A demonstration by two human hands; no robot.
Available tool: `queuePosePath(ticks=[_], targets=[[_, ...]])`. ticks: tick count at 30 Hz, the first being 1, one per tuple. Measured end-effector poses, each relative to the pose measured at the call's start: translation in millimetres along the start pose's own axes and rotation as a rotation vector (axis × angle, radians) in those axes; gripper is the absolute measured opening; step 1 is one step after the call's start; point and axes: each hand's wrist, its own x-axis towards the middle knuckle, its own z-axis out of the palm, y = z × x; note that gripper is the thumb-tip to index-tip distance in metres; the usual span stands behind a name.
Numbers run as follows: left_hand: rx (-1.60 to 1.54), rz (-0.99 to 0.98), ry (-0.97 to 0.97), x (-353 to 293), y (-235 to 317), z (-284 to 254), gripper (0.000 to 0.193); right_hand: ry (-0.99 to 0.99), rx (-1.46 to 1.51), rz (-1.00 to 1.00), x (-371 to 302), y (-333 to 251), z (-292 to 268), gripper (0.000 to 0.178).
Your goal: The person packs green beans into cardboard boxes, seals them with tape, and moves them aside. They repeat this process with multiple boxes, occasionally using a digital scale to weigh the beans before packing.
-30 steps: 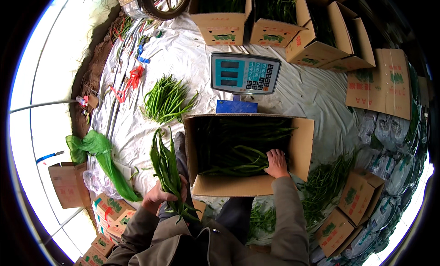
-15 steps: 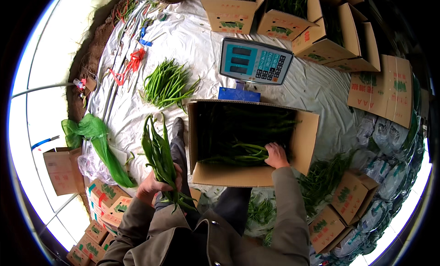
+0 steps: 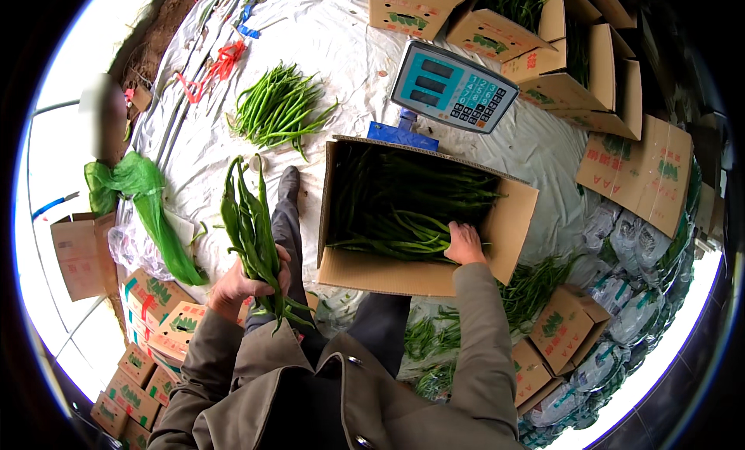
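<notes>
My left hand (image 3: 252, 283) is closed around a bunch of long green peppers (image 3: 250, 217), held upright to the left of an open cardboard box (image 3: 388, 278). Inside the box, long green peppers (image 3: 411, 231) lie lengthwise in a layer. My right hand (image 3: 464, 244) reaches into its right end, fingers curled over the pepper ends; the fingertips are partly hidden. Behind the box stands a scale with a blue base (image 3: 403, 136) and a tilted display panel (image 3: 454, 85). A loose pile of green peppers (image 3: 279, 105) lies on the white sheet, left of the scale.
Filled cardboard boxes (image 3: 497, 39) stand at the back right, with a flattened carton (image 3: 636, 171) beside them. More peppers (image 3: 535, 287) and small boxes (image 3: 570, 326) lie at the right. Green netting (image 3: 147, 209) and stacked boxes (image 3: 159, 302) are at the left.
The view has shifted and turned slightly, so the box and scale appear tilted. My left hand still holds its bunch, and my right hand stays at the box's right end.
</notes>
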Motion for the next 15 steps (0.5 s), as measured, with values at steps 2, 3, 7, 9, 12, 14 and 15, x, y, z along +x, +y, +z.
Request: queuePosePath(ticks=[2,3,7,9,12,14,15], targets=[[0.000,-0.010,-0.008,-3.1,1.3,-3.3,0.067,-0.030,0.001,-0.015,0.7,-2.2,-17.2,0.039],[-0.002,-0.012,-0.014,-4.3,2.0,-3.6,0.069,-0.073,-0.004,-0.002,0.7,-3.8,-25.7,0.037],[-0.004,0.046,-0.029,-4.4,11.5,0.0,0.069,-0.117,-0.092,-0.003,-0.8,-16.3,-53.9,0.019],[-0.034,0.071,-0.046,-2.9,11.1,-1.8,0.067,-0.125,-0.140,0.013,-4.4,-21.7,-62.1,0.016],[-0.032,0.119,-0.076,-3.7,15.4,-1.0,0.067,-0.118,-0.171,0.044,-10.3,-29.0,-73.4,0.015],[-0.016,0.129,-0.062,-6.7,16.1,-0.8,0.069,-0.093,-0.182,0.056,-20.6,-32.1,-80.8,0.016],[-0.007,0.130,-0.051,-8.5,16.2,-1.9,0.071,-0.126,-0.179,0.085,-26.2,-33.0,-84.8,0.017]])
